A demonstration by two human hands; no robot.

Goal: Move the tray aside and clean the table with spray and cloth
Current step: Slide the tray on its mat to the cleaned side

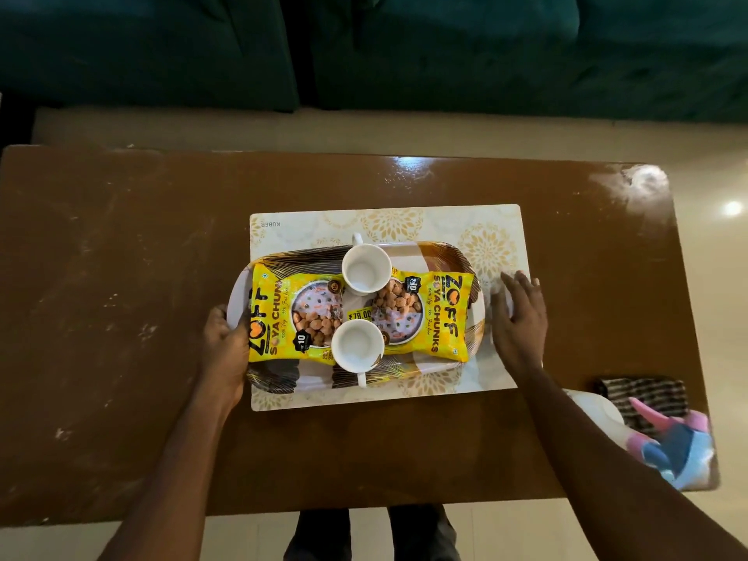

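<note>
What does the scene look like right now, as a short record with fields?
tray: on placemat
on tray: far cup, near cup, left packet, right packet
left hand: grips tray's left end
right hand: open, at tray's right end
spray bottle: near right corner of table
cloth: beside spray bottle

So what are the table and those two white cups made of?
Table: glossy brown, likely laminate or varnished wood; lamp glare mirrors off it. Far cup and near cup: smooth, plain white, thick-rimmed, probably ceramic, though plastic is possible.
</note>
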